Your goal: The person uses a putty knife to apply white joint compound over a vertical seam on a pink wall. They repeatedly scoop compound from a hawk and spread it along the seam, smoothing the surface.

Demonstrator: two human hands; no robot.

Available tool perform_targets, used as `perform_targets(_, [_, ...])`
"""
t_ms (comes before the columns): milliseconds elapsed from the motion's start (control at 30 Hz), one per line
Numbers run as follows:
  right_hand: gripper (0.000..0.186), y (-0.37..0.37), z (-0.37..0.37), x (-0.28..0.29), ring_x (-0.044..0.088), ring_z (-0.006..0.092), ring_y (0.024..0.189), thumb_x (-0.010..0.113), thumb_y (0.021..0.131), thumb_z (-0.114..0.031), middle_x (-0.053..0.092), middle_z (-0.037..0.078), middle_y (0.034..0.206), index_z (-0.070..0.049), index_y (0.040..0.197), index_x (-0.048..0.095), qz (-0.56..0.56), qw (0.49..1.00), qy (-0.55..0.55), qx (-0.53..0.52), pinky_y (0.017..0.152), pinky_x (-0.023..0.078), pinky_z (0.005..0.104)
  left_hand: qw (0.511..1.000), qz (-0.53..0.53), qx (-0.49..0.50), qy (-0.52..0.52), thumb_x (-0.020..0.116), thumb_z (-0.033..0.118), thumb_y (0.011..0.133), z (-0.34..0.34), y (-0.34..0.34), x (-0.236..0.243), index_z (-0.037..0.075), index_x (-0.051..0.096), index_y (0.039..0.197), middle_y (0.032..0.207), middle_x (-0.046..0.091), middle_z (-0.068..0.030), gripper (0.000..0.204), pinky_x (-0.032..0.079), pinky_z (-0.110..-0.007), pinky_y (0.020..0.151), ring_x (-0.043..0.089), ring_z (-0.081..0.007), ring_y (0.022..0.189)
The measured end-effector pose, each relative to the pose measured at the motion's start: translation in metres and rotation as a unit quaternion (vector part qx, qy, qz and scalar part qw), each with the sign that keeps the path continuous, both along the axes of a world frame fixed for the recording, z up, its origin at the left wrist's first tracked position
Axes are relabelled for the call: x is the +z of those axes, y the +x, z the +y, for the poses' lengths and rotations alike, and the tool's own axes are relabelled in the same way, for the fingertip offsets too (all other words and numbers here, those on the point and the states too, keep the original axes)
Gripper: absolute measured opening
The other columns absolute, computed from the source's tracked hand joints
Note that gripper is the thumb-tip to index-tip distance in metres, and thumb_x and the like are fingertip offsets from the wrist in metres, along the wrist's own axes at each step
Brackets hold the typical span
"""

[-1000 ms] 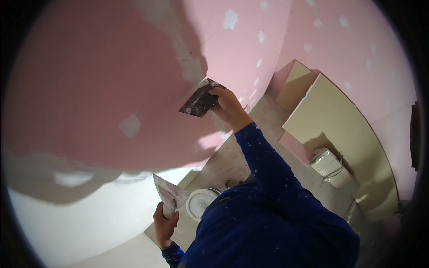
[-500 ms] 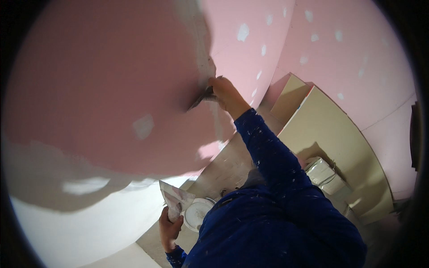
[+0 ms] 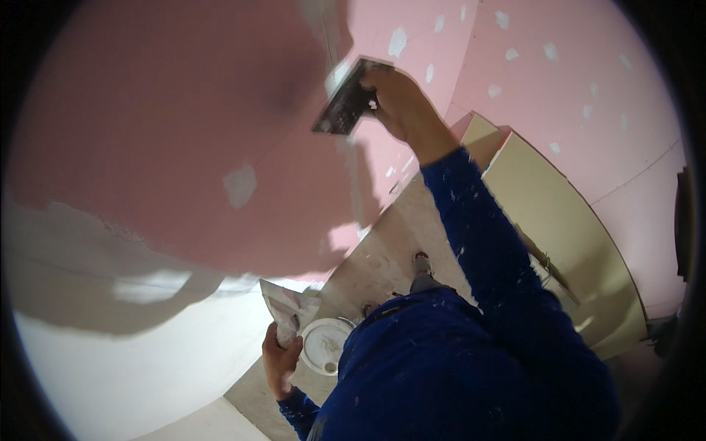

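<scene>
The right hand (image 3: 391, 97) is gripping a blade (image 3: 340, 112) along one edge, fingers wrapping over it, and is holding it up at the wall (image 3: 162, 140), near a pale strip (image 3: 316, 22); whether the blade is touching cannot be told. The left hand (image 3: 281, 361) is curling around the grip of a knife (image 3: 285, 303), low and to the left, beside a bucket (image 3: 323, 342). Possible faults: if the blade is meeting the wall corner first, it could be gouging or ridging the strip; if the fingers are loosening, it could be dropping. If the knife is tipping, its pale smears could be dripping onto the floor (image 3: 376, 253). Dim light could be hiding flaws. Materials: the blade is showing a dark, thin, straight-edged sheet, scuffed with white; the knife is flaring from its grip. The wall is showing matt pink board with ragged white patches (image 3: 240, 186). At far right, smooth tan boards (image 3: 577, 220) are leaning.
</scene>
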State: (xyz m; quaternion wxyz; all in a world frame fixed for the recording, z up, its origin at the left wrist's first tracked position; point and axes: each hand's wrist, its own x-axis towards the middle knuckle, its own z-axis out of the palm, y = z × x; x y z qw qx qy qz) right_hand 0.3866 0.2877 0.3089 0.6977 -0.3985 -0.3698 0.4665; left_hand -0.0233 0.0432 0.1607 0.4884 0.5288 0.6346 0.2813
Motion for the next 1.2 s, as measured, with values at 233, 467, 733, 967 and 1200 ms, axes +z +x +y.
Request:
perform_targets(233, [0.021,-0.013,0.033,-0.115,0.065,0.0298,0.101,0.052,0.095,-0.003,0.063,0.014,0.106,-0.002,0.115,0.059,0.153,0.976,-0.152,0.002,0.096,0.056,0.0568,0.994,0.087,-0.005,-0.07,0.076,0.016,0.082,0.004,-0.006,0.009,-0.005,0.063,0.12,0.081,0.067,-0.0081,0.045,0.047,-0.032,0.054,0.058,-0.0131,0.06])
perform_targets(467, [0.016,0.003,0.099,-0.046,0.066,0.033,0.101,0.054,0.101,-0.007,0.062,0.015,0.108,0.001,0.114,0.058,0.046,0.978,-0.195,-0.058,0.088,0.062,0.0545,0.992,-0.009,0.059,-0.112,0.073,0.012,0.082,-0.003,0.004,0.017,-0.004,0.063,0.117,0.076,0.064,-0.005,0.039,0.042,-0.029,0.049,0.054,-0.0107,0.055])
perform_targets(733, [0.026,0.006,0.049,0.055,0.069,0.0263,0.083,0.056,0.097,-0.016,0.066,0.013,0.09,0.008,0.105,0.064,-0.23,0.968,-0.08,-0.057,0.077,0.06,0.042,0.998,0.026,0.025,-0.041,0.073,0.011,0.083,-0.009,0.008,0.02,-0.004,0.062,0.118,0.076,0.064,-0.0051,0.041,0.043,-0.029,0.051,0.054,-0.0096,0.056])
perform_targets(967, [0.039,-0.023,0.026,-0.048,0.063,0.0486,0.108,0.054,0.095,-0.015,0.064,0.033,0.112,0.008,0.126,0.059,-0.472,0.86,-0.031,-0.191,0.096,0.052,0.0503,0.995,0.093,0.007,-0.034,0.075,0.015,0.08,-0.005,-0.001,0.021,-0.003,0.065,0.116,0.081,0.068,-0.01,0.042,0.051,-0.034,0.064,0.063,-0.0167,0.07])
perform_targets(1200, [0.062,-0.106,0.067,-0.064,0.054,0.0445,0.126,0.057,0.095,-0.012,0.046,0.032,0.141,0.008,0.151,0.038,-0.549,0.791,-0.05,-0.264,0.105,0.051,0.0512,0.989,0.066,0.042,-0.128,0.074,0.016,0.081,-0.005,0.002,0.029,-0.003,0.065,0.115,0.078,0.067,-0.0086,0.04,0.048,-0.034,0.056,0.06,-0.0145,0.061])
